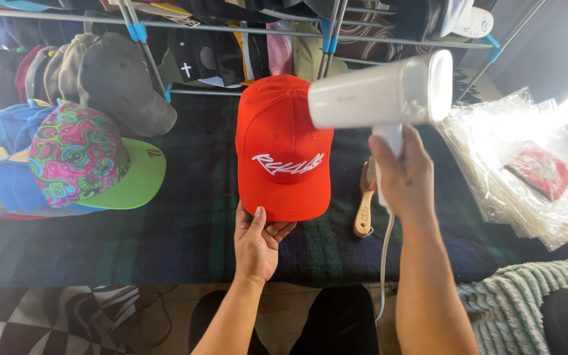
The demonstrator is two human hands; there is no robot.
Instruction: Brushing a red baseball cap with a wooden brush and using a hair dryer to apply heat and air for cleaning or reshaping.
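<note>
**Red cap held by the brim, steamer over its crown**

Far left: stack of caps on the tabletop (165, 243), dark plaid cloth over it, w/ a swirly multicolour cap (77, 154) with green brim on top, blue ones under it. Behind, a metal rack (231, 27) packed w/ grey & black caps.

Centre: red cap (283, 148), white script on the front, sits on the tabletop, brim toward the camera. Left hand (256, 243) comes up from below, thumb on top of the brim edge, fingers tucked under, pinching the brim.

Just right: right hand (402, 174) wrapped tight round the handle of a white handheld steamer (379, 95), head over the cap's right side, cord hanging down. Wooden brush (364, 207) lies beside the cap, partly behind that hand. Far right: pile of clear plastic bags (514, 158).
</note>
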